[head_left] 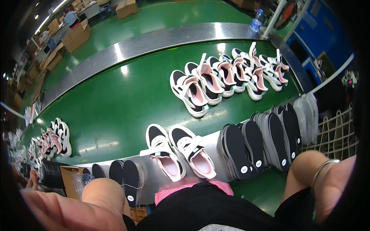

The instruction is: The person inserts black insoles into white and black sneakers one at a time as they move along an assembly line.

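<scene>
Shoes Between Our Two Hands, Nearer to the Left

We see our left hand (pixel 65 211) large at the lower left rim, and our right hand (pixel 337 186) at the lower right rim, behind a silver bracelet (pixel 320 168). The fingers of both are outside the view, so we cannot tell if they grasp something or are free. We see neither of them touching a shoe.

The pair of shoes (pixel 166 152), white, black and pink, stands between the hands, directly before our body. From the left hand it lies forward and to the right; from the right hand, forward and to the left. By our judgement, the left is the nearer one. The long axes run away from us, leaning a little leftward: heels toward us on the metal strip, toes on the green table (pixel 115 104).

Beside the pair we have dark insoles on both sides: a smaller group (pixel 133 175) toward the left hand, taller stacks (pixel 233 148) toward the right. Farther out, more shoes (pixel 189 90) stand at the right, and another row (pixel 63 134) at the left.
</scene>
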The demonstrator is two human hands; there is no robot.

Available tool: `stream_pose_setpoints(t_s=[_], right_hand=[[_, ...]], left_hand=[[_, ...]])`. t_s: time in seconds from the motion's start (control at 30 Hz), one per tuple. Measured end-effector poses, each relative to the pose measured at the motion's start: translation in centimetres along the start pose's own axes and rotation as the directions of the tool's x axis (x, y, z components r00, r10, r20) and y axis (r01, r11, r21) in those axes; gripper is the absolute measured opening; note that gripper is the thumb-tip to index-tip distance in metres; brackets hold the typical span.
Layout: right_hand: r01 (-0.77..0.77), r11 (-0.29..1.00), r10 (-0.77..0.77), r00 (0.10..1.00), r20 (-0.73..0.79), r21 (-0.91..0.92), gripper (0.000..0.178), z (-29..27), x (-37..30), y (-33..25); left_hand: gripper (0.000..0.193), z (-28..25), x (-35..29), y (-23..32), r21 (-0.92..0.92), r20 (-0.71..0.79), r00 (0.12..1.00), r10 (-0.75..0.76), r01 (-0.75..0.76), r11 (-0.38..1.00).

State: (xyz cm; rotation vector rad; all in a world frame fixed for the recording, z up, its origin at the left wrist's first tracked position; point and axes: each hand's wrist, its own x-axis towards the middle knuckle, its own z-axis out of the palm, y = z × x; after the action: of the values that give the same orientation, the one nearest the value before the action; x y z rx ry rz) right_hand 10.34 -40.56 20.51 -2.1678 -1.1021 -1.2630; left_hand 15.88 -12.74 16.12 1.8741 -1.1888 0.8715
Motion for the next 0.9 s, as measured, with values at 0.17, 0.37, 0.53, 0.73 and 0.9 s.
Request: stream_pose_setpoints(t_s=[0.17, 0.37, 0.53, 0.73, 0.9], right_hand=[[-0.2, 0.976, 0.212, 0.967, 0.144, -0.092, 0.022, 2.7, -3.8, -0.7], [-0.621, 0.614, 0.742, 0.241, 0.626, -0.488, 0.036, 8.3, -21.0, 0.5], [-0.53, 0.517, 0.843, 0.176, 0.509, -0.672, 0.047, 9.2, -25.2, -2.0], [-0.474, 0.503, 0.857, 0.17, 0.486, -0.723, 0.05, 10.0, -25.0, -1.6], [-0.483, 0.431, 0.884, 0.055, 0.464, -0.762, 0.052, 11.0, -25.1, -2.2]], left_hand=[[0.026, -1.2, -0.5, 2.0, -0.005, -0.017, 0.998, -0.055, 0.055, 0.998], [0.032, 3.0, -10.0, 0.9, -0.446, -0.293, 0.688, -0.664, 0.517, 0.731], [0.044, 10.2, -23.6, 3.7, 0.095, 0.051, 0.228, -0.972, 0.968, 0.232], [0.081, 14.8, -17.7, 1.9, 0.592, 0.436, 0.179, -0.882, 0.68, 0.431], [0.064, 17.5, -17.5, 0.3, 0.607, 0.431, 0.22, -0.875, 0.647, 0.462]])
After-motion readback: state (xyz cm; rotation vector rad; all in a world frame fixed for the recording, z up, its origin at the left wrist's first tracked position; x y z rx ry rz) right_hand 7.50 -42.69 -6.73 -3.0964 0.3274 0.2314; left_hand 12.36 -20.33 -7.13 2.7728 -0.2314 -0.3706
